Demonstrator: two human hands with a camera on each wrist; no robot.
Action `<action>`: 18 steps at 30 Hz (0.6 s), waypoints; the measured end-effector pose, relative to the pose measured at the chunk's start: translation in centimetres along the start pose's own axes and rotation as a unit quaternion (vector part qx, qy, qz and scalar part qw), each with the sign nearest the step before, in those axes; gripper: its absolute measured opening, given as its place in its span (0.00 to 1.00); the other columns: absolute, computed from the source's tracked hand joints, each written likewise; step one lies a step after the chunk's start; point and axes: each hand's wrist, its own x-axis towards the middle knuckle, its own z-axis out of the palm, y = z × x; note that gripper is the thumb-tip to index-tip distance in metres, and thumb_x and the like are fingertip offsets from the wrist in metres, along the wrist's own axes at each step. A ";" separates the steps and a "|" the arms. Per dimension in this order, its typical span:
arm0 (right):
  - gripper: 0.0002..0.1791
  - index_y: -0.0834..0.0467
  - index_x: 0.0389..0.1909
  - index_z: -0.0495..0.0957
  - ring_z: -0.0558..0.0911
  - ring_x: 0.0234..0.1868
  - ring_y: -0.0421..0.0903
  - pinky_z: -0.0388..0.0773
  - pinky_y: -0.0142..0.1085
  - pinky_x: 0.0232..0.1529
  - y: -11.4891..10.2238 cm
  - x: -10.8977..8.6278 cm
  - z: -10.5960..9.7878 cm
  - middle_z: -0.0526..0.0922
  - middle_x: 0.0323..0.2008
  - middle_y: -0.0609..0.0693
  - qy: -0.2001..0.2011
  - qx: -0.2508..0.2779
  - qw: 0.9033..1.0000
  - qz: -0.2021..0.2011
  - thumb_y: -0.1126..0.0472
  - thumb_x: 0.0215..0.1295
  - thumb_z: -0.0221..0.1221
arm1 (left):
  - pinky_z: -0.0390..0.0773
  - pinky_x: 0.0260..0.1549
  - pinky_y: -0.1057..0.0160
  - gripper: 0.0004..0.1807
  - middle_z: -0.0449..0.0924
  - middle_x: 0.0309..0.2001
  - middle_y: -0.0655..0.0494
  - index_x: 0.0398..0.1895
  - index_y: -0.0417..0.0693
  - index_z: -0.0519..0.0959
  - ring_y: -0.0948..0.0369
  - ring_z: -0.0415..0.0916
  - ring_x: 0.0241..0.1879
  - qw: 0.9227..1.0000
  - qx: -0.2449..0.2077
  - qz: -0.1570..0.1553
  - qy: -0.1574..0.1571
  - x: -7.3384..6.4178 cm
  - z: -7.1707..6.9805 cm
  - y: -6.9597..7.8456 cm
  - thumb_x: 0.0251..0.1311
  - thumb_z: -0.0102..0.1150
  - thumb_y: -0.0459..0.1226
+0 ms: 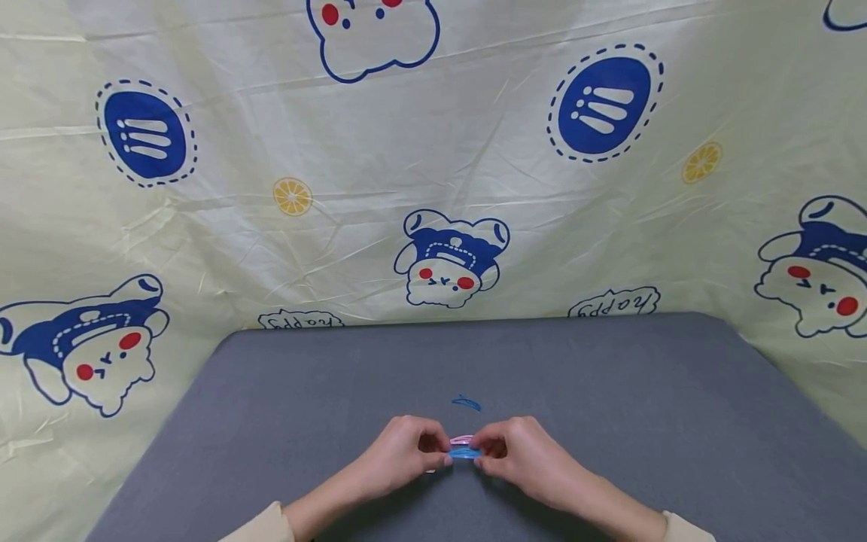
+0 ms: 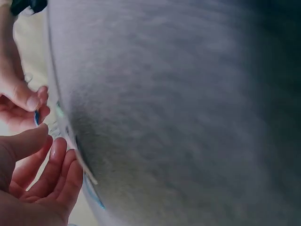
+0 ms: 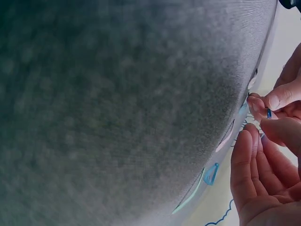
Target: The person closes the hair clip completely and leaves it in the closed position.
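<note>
Both hands meet over the near middle of the table, with a bright blue snap hair clip (image 1: 463, 453) stretched between them. My left hand (image 1: 403, 455) pinches the clip's left end between thumb and fingers. At the opposite end, the right hand (image 1: 528, 461) pinches it the same way. Each wrist view shows only a sliver of the blue clip (image 3: 269, 113) between the fingertips; the rest is hidden. Just behind it a pink hair clip (image 1: 462, 439) lies partly covered by the hands. A darker blue hair clip (image 1: 466, 403) rests farther back on the table.
The grey table (image 1: 305, 399) reaches back to a cream curtain (image 1: 230, 248) with printed cartoons. A pale piece (image 1: 430, 472) peeks out below the left hand. In the right wrist view, a mint green clip (image 3: 190, 194) and a light blue clip (image 3: 211, 173) lie near the right hand.
</note>
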 end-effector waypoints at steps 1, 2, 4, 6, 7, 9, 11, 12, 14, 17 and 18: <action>0.05 0.58 0.35 0.85 0.79 0.27 0.32 0.77 0.31 0.28 0.1 0.0 0.0 0.82 0.26 0.37 -0.001 -0.002 1.000 -0.001 0.66 0.58 0.67 | 0.72 0.25 0.72 0.07 0.76 0.22 0.68 0.26 0.50 0.82 0.72 0.70 0.23 1.000 0.005 0.004 -0.001 0.0 0.1 0.0 0.55 0.70 0.31; 0.04 0.58 0.35 0.84 0.79 0.27 0.33 0.77 0.31 0.28 0.2 0.1 0.0 0.81 0.26 0.37 -0.003 -0.002 1.000 -0.001 0.67 0.58 0.67 | 0.72 0.26 0.72 0.07 0.75 0.22 0.69 0.26 0.50 0.82 0.73 0.70 0.24 1.000 0.011 0.008 -0.001 0.0 0.2 -0.1 0.55 0.70 0.31; 0.04 0.58 0.34 0.84 0.79 0.27 0.33 0.77 0.31 0.28 0.4 0.1 0.1 0.81 0.25 0.37 -0.006 -0.002 1.000 0.000 0.67 0.57 0.68 | 0.73 0.27 0.72 0.07 0.75 0.22 0.69 0.26 0.50 0.81 0.73 0.71 0.24 1.000 0.019 0.015 -0.003 0.1 0.3 -0.2 0.54 0.70 0.30; 0.05 0.57 0.33 0.85 0.79 0.27 0.33 0.77 0.31 0.28 0.6 0.2 0.1 0.81 0.25 0.37 -0.007 -0.002 1.000 0.003 0.66 0.57 0.68 | 0.73 0.27 0.72 0.07 0.75 0.23 0.69 0.26 0.49 0.81 0.74 0.71 0.24 1.000 0.024 0.019 -0.003 0.2 0.4 -0.2 0.54 0.70 0.30; 0.05 0.57 0.33 0.85 0.79 0.27 0.33 0.77 0.31 0.28 0.6 0.2 0.1 0.81 0.25 0.37 -0.007 -0.003 1.000 0.006 0.66 0.56 0.69 | 0.73 0.27 0.72 0.07 0.75 0.23 0.69 0.26 0.49 0.81 0.74 0.70 0.24 0.999 0.026 0.020 -0.003 0.2 0.4 -0.2 0.54 0.70 0.30; 0.05 0.56 0.33 0.85 0.79 0.27 0.33 0.77 0.31 0.29 0.8 0.3 0.1 0.81 0.25 0.37 -0.009 -0.003 1.000 0.009 0.66 0.56 0.69 | 0.73 0.27 0.72 0.07 0.75 0.23 0.69 0.26 0.49 0.81 0.74 0.70 0.25 0.999 0.028 0.018 -0.003 0.2 0.5 -0.3 0.55 0.70 0.31; 0.05 0.56 0.33 0.85 0.79 0.27 0.33 0.77 0.31 0.29 0.9 0.3 0.1 0.81 0.25 0.37 -0.011 -0.002 1.000 0.011 0.65 0.56 0.70 | 0.73 0.27 0.72 0.07 0.74 0.24 0.69 0.26 0.50 0.81 0.74 0.70 0.25 0.999 0.030 0.018 -0.002 0.2 0.6 -0.3 0.54 0.71 0.31; 0.05 0.55 0.33 0.85 0.79 0.27 0.33 0.77 0.31 0.29 0.9 0.3 0.1 0.81 0.25 0.37 -0.013 -0.002 1.000 0.011 0.65 0.56 0.70 | 0.73 0.27 0.72 0.07 0.74 0.24 0.69 0.26 0.50 0.81 0.74 0.70 0.25 0.999 0.032 0.017 -0.001 0.2 0.7 -0.3 0.54 0.71 0.31; 0.05 0.54 0.33 0.85 0.79 0.27 0.33 0.76 0.31 0.29 1.1 0.3 0.1 0.81 0.25 0.36 -0.016 0.000 1.000 0.012 0.64 0.56 0.70 | 0.73 0.27 0.72 0.07 0.73 0.24 0.70 0.25 0.50 0.82 0.74 0.70 0.25 0.999 0.034 0.017 0.002 0.2 0.8 -0.4 0.53 0.72 0.31; 0.05 0.53 0.32 0.85 0.78 0.27 0.33 0.76 0.31 0.28 1.3 0.4 0.1 0.81 0.25 0.36 -0.019 0.003 1.000 0.013 0.64 0.56 0.70 | 0.73 0.27 0.72 0.07 0.73 0.24 0.70 0.24 0.50 0.82 0.74 0.70 0.25 0.999 0.040 0.018 0.013 0.1 1.0 -0.5 0.52 0.72 0.31; 0.05 0.53 0.32 0.85 0.78 0.27 0.33 0.76 0.30 0.28 1.3 0.4 0.2 0.81 0.24 0.36 -0.018 0.003 1.000 0.014 0.64 0.55 0.70 | 0.72 0.26 0.73 0.07 0.72 0.24 0.70 0.24 0.50 0.82 0.74 0.70 0.25 0.999 0.042 0.019 0.017 0.1 1.0 -0.5 0.52 0.73 0.31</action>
